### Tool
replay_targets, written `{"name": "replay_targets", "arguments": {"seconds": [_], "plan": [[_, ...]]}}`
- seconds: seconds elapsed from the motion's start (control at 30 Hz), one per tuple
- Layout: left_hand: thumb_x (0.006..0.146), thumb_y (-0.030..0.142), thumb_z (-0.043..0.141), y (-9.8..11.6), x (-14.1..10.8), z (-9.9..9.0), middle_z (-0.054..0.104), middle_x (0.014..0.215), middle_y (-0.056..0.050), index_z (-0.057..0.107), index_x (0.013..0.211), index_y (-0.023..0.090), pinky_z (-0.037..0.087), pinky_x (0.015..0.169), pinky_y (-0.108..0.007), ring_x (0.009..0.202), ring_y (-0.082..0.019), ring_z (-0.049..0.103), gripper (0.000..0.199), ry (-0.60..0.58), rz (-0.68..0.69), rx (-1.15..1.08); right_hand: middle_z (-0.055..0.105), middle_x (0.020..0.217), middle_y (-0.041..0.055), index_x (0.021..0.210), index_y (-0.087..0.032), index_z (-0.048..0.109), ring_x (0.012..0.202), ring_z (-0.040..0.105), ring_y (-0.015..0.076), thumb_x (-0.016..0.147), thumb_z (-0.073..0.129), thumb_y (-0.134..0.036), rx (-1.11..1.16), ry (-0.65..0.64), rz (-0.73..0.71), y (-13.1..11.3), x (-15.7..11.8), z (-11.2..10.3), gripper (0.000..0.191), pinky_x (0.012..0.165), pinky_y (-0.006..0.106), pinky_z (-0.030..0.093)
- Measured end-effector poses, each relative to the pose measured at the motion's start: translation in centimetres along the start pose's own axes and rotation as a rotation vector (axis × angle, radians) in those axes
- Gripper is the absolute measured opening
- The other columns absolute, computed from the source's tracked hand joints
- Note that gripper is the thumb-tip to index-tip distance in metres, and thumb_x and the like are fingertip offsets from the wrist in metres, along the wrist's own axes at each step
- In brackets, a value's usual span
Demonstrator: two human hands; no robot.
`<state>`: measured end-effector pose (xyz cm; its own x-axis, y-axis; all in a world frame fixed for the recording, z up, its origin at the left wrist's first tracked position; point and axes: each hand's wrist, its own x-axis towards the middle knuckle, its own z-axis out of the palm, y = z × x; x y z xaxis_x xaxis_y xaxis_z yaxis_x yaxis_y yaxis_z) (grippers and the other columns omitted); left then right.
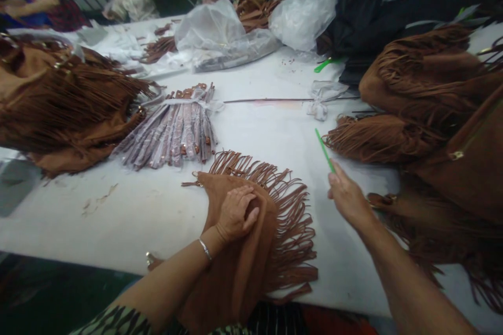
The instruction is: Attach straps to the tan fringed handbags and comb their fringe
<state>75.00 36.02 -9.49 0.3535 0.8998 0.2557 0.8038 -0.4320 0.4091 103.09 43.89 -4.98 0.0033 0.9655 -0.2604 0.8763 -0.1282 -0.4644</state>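
Observation:
A brown suede bag (pixel 243 251) with long fringe lies flat on the white table at its front edge. Resting palm down on it is my left hand (pixel 236 214), fingers laid out and thumb apart, gripping nothing. To the right of the fringe, my right hand (pixel 348 193) is closed around a thin green stick (pixel 323 149). The stick points up and away over the table; its lower end is hidden in my fingers. A small zip pull with a tassel (pixel 192 183) sits at the bag's upper left corner.
Beyond the bag lies a tied bundle of plastic-wrapped straps (pixel 173 131). Brown fringed bags are piled at left (pixel 70 104) and right (pixel 424 89). Farther off are clear plastic bags (pixel 302 18), a thin dark rod (pixel 271 100), a green object (pixel 323 65) and several people.

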Motion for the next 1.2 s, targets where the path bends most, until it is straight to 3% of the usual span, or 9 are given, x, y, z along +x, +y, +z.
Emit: {"name": "replay_targets", "arguments": {"seconds": [0.03, 0.1, 0.2, 0.33, 0.5, 0.63, 0.77, 1.03, 1.2], "plan": [[0.086, 0.034, 0.049, 0.6, 0.4, -0.3, 0.053, 0.128, -0.014, 0.052, 0.118, 0.013, 0.033, 0.107, -0.046, 0.127, -0.025, 0.041, 0.038, -0.032, 0.05, -0.029, 0.071, 0.091, 0.0088, 0.149, -0.015, 0.022, 0.069, 0.066, 0.0192, 0.098, 0.014, -0.035, 0.068, -0.091, 0.027, -0.8, -2.8, 1.6, 0.055, 0.065, 0.027, 0.05], [0.084, 0.042, 0.052, 1.7, 1.0, -0.4, 0.051, 0.13, -0.011, 0.052, 0.12, 0.016, 0.025, 0.111, -0.048, 0.13, -0.027, 0.036, 0.045, -0.147, 0.151, -0.069, 0.069, 0.106, 0.0069, 0.149, -0.023, 0.022, 0.08, 0.068, 0.0185, 0.098, 0.017, -0.032, 0.098, -0.234, -0.015, -2.2, -8.1, 5.0, 0.052, 0.068, 0.025, 0.05], [0.084, 0.038, 0.052, 2.1, 0.9, 0.9, 0.055, 0.126, -0.006, 0.059, 0.113, 0.022, 0.024, 0.109, -0.049, 0.127, -0.027, 0.037, 0.034, -0.273, 0.181, -0.021, 0.07, 0.104, 0.0069, 0.148, -0.028, 0.026, 0.083, 0.069, 0.0225, 0.098, 0.02, -0.029, -0.053, -0.329, 0.048, -2.6, -12.1, 7.8, 0.05, 0.067, 0.029, 0.05], [0.083, 0.032, 0.052, 1.3, 0.0, 2.6, 0.055, 0.123, -0.006, 0.061, 0.108, 0.02, 0.028, 0.106, -0.048, 0.12, -0.029, 0.039, 0.029, -0.237, 0.152, 0.064, 0.071, 0.095, 0.0101, 0.148, -0.025, 0.024, 0.082, 0.069, 0.0258, 0.1, 0.02, -0.032, -0.256, -0.271, 0.094, -1.0, -10.0, 6.1, 0.05, 0.068, 0.034, 0.049], [0.083, 0.031, 0.052, 1.2, -0.4, 2.8, 0.055, 0.12, -0.007, 0.061, 0.106, 0.019, 0.029, 0.105, -0.048, 0.118, -0.028, 0.039, 0.027, -0.198, 0.151, 0.056, 0.071, 0.089, 0.0083, 0.149, -0.028, 0.02, 0.079, 0.069, 0.0264, 0.099, 0.022, -0.037, -0.368, -0.24, 0.095, -1.1, -8.3, 3.5, 0.05, 0.067, 0.035, 0.049], [0.083, 0.029, 0.052, 1.3, -0.4, 2.6, 0.054, 0.121, -0.007, 0.061, 0.106, 0.019, 0.029, 0.106, -0.048, 0.119, -0.028, 0.039, 0.027, -0.18, 0.159, 0.042, 0.07, 0.102, 0.0073, 0.148, -0.027, 0.023, 0.084, 0.068, 0.0217, 0.1, 0.024, -0.034, -0.257, -0.166, 0.047, -3.1, -11.8, 6.0, 0.049, 0.067, 0.028, 0.049], [0.083, 0.028, 0.051, 1.3, -0.5, 2.6, 0.054, 0.122, -0.007, 0.06, 0.107, 0.019, 0.029, 0.107, -0.047, 0.12, -0.027, 0.039, 0.027, -0.17, 0.157, 0.031, 0.071, 0.101, 0.0067, 0.148, -0.027, 0.024, 0.081, 0.069, 0.0205, 0.099, 0.027, -0.031, -0.21, -0.267, 0.121, -3.5, -13.5, 8.5, 0.049, 0.062, 0.027, 0.05], [0.082, 0.027, 0.053, 1.3, -0.4, 3.0, 0.056, 0.121, -0.007, 0.061, 0.104, 0.02, 0.03, 0.106, -0.047, 0.119, -0.027, 0.041, 0.024, -0.131, 0.085, 0.048, 0.071, 0.095, 0.0108, 0.149, -0.025, 0.018, 0.087, 0.068, 0.0249, 0.099, 0.017, -0.042, -0.288, -0.222, 0.163, 0.5, -5.9, 5.5, 0.053, 0.072, 0.034, 0.048], [0.082, 0.027, 0.054, 1.5, -0.3, 3.5, 0.056, 0.12, -0.007, 0.061, 0.105, 0.02, 0.03, 0.105, -0.048, 0.118, -0.028, 0.041, 0.025, -0.085, 0.021, 0.061, 0.07, 0.094, 0.0175, 0.148, -0.011, 0.016, 0.087, 0.067, 0.0285, 0.098, 0.023, -0.046, -0.323, -0.191, 0.21, 0.4, -3.7, 5.1, 0.062, 0.072, 0.037, 0.047]]}}
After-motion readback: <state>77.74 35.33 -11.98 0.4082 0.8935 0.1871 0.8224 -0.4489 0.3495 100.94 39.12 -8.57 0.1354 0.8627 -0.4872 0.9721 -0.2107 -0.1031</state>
